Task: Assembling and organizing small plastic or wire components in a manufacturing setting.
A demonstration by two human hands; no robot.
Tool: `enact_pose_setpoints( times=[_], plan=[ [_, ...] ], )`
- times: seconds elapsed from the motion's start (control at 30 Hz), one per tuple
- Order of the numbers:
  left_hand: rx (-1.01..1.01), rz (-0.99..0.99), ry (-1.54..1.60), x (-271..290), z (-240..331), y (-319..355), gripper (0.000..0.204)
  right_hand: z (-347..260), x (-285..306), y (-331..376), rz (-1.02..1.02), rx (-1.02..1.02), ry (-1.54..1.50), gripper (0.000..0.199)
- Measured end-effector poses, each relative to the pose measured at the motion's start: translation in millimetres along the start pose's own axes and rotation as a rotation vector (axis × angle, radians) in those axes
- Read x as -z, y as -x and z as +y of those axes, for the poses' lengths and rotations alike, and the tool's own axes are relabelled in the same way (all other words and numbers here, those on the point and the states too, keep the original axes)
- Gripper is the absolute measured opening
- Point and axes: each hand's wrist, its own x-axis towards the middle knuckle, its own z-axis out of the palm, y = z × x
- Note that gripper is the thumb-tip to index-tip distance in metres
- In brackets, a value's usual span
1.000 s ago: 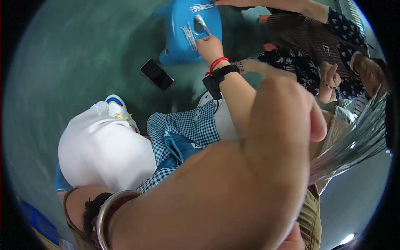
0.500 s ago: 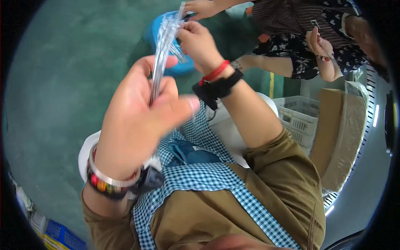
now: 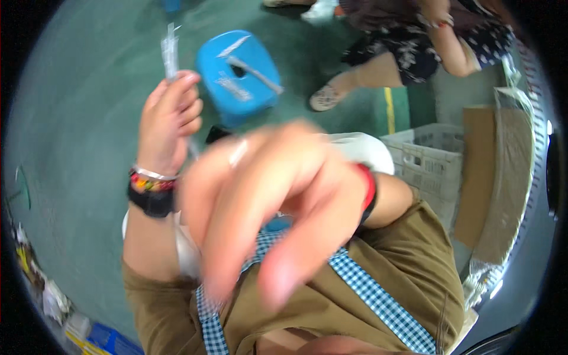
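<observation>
The bundle [image 3: 170, 50] is L of the stool [image 3: 260, 54], apart from it, long axis approx. fore-and-aft, far end splayed. The L hand [image 3: 168, 112] is nearer, fingers closed round it; the R hand [image 3: 278, 195], on the stool's near side, is blurred, half-curled w/ thumb and fingers parted; can't tell if it has hold of anything. Bundle: thin, shiny, silvery strands, prob. plastic or foil. Stool: smooth blue plastic, rounded corners, centre hole; similar strips [image 3: 234, 87] & a thicker silvery bunch [image 3: 257, 74] lie on it.
</observation>
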Motion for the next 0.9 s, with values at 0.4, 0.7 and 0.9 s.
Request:
enact_pose_setpoints(
  times=[0.4,0.7,0.9],
  plan=[
    [0.135,-0.041,-0.042,-17,-18,-1,0.009,-43,-46,18,0.091,-0.045,-0.635,0.03],
    [0.161,-0.077,-0.109,-27,-23,-2,0.009,-42,-65,21,0.324,-0.183,-0.743,0.023],
    [0.176,-0.071,-0.111,-28,-24,-5,0.008,-29,-49,15,0.297,-0.207,-0.426,0.017]
  ],
)
